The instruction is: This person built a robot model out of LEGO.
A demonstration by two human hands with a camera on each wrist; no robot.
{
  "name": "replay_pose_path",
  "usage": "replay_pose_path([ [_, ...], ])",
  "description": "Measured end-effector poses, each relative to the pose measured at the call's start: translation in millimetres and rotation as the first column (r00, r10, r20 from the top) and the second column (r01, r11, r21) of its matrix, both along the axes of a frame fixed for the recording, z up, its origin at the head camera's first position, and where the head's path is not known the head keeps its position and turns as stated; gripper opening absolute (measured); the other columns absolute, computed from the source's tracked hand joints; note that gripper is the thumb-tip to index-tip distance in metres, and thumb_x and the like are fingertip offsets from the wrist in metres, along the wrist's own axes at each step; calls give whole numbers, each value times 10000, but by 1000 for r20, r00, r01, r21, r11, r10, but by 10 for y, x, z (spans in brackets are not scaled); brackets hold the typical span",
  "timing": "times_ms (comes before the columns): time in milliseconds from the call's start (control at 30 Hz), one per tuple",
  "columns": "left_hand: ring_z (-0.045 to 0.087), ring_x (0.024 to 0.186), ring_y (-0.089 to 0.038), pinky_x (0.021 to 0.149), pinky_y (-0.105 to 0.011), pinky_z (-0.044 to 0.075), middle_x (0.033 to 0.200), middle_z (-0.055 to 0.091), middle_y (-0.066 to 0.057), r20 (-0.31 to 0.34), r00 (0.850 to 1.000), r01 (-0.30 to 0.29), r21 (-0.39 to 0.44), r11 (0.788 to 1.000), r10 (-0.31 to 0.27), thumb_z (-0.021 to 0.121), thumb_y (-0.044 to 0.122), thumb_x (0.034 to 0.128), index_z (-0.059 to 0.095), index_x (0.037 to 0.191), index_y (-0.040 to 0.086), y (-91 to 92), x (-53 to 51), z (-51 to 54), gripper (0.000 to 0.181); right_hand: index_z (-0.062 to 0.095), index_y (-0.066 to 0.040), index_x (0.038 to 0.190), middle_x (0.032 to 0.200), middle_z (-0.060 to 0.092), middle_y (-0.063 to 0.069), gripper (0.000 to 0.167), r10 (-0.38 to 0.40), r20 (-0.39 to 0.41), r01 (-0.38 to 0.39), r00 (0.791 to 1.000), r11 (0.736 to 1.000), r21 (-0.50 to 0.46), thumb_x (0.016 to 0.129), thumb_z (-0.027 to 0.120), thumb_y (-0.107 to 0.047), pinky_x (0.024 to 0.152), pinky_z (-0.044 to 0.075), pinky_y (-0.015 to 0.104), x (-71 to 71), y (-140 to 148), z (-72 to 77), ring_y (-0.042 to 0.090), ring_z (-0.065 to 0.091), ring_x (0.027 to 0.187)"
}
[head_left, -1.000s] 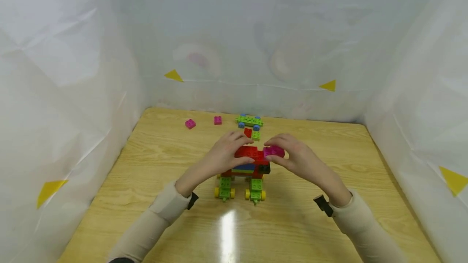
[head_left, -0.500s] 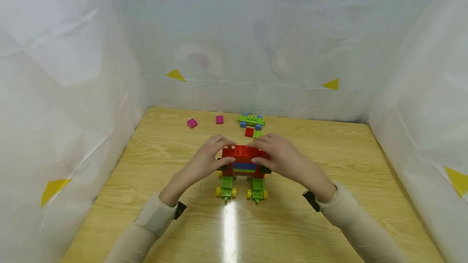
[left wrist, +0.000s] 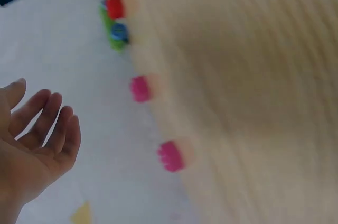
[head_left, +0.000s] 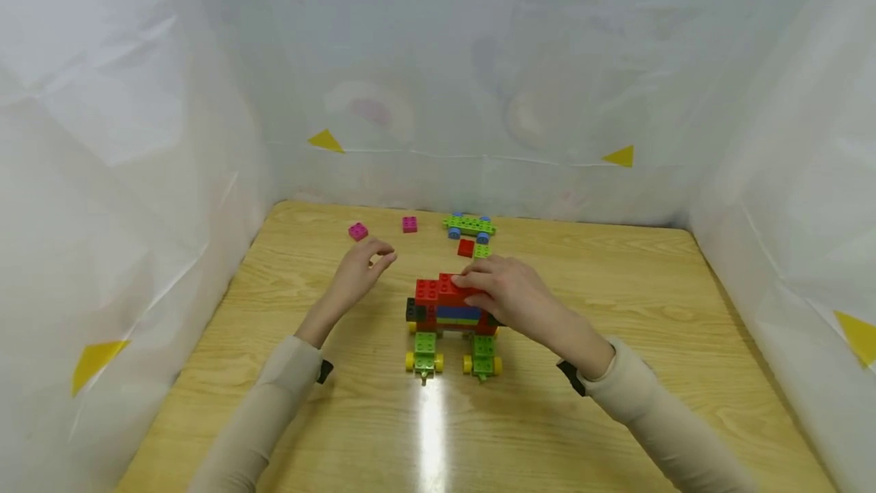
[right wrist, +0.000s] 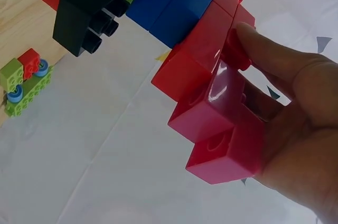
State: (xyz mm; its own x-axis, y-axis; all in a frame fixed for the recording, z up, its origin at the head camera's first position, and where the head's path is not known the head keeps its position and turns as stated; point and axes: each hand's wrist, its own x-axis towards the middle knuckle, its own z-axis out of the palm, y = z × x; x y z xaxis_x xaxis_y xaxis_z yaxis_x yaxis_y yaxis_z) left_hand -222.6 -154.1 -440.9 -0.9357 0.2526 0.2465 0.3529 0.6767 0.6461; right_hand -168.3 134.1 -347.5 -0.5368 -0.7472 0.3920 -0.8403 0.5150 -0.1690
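A toy brick model (head_left: pixel 457 314) stands on the table, with red bricks on top, blue and green layers, black side bricks and green wheeled feet. My right hand (head_left: pixel 515 295) holds its upper right end. In the right wrist view, the thumb lies on a red brick, and two stepped pink bricks (right wrist: pixel 228 147) stick out against the palm. Nothing is in my left hand (head_left: pixel 356 272), which hovers to the left of the model with fingers loosely bent. Nearest to it is a loose pink brick (head_left: pixel 358 231); a second pink brick (head_left: pixel 409 224) lies farther right.
Behind the model sit a green wheeled base (head_left: pixel 468 225) with blue wheels, a small red brick (head_left: pixel 466 248) and a lime brick (head_left: pixel 482 251). White sheeting (head_left: pixel 438 181) encloses the wooden table (head_left: pixel 328 432) at the back and sides.
My left hand has let go of the model's top and moved left, toward the loose pink bricks. The right hand has shifted left with the pink bricks, onto the model's top.
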Motion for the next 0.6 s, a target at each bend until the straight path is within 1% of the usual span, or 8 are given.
replay_pose_path([
  [133, 512, 1105, -372, 929, -501, 440, 1133, 597, -168, 4, 996, -92, -62, 994, 93, 588, 179, 973, 661, 1092, -20, -128, -124, -270, 244, 751, -91, 1048, 979, 703, 57, 297, -9, -14, 9, 1000, 1000, -2, 758, 813, -109, 715, 547, 337, 1, 57, -3, 210, 660, 846],
  [200, 485, 1110, -398, 929, -507, 429, 1147, 581, -194, 5, 991, -135, -93, 986, 136, 596, 168, 966, 659, 1087, -33, -191, -173, -386, 243, 753, -85, 1044, 972, 704, 64, 301, -20, -20, 20, 1000, 1000, -5, 750, 817, -100, 710, 547, 342, -3, 99, -11, 214, 661, 844],
  [267, 485, 1088, -401, 912, -499, 435, 1145, 573, -206, 19, 985, -166, -123, 979, 169, 596, 165, 965, 656, 1091, -42, -245, -215, -470, 249, 755, -78, 1042, 967, 705, 71, 308, -33, -27, 33, 999, 999, -12, 741, 820, -93, 699, 547, 343, -9, 139, -19, 219, 662, 838],
  [333, 488, 1072, -398, 907, -492, 434, 1140, 569, -212, 29, 981, -184, -153, 971, 191, 591, 164, 967, 653, 1098, -50, -289, -254, -529, 258, 756, -73, 1043, 968, 704, 75, 312, -43, -30, 43, 999, 999, -20, 738, 821, -91, 690, 546, 341, -17, 171, -26, 222, 660, 835],
  [433, 491, 1052, -389, 901, -485, 433, 1132, 563, -208, 35, 978, -196, -192, 962, 206, 581, 167, 970, 646, 1110, -54, -331, -306, -579, 269, 753, -71, 1054, 975, 703, 82, 322, -49, -35, 48, 998, 999, -25, 740, 819, -97, 685, 544, 345, -36, 193, -31, 233, 656, 837],
  [500, 490, 1045, -395, 895, -491, 431, 1135, 559, -211, 19, 979, -196, -206, 959, 204, 581, 154, 968, 639, 1110, -60, -349, -342, -595, 264, 751, -73, 1062, 978, 701, 85, 321, -55, -37, 54, 998, 998, -23, 749, 814, -101, 679, 540, 348, -51, 192, -29, 238, 651, 832],
  [600, 482, 1058, -409, 897, -506, 422, 1140, 549, -221, -20, 984, -179, -214, 960, 179, 582, 124, 962, 625, 1113, -70, -356, -413, -616, 249, 748, -76, 1072, 977, 699, 86, 320, -74, -37, 73, 997, 997, -13, 759, 807, -98, 679, 534, 356, -77, 186, -19, 245, 642, 828],
])
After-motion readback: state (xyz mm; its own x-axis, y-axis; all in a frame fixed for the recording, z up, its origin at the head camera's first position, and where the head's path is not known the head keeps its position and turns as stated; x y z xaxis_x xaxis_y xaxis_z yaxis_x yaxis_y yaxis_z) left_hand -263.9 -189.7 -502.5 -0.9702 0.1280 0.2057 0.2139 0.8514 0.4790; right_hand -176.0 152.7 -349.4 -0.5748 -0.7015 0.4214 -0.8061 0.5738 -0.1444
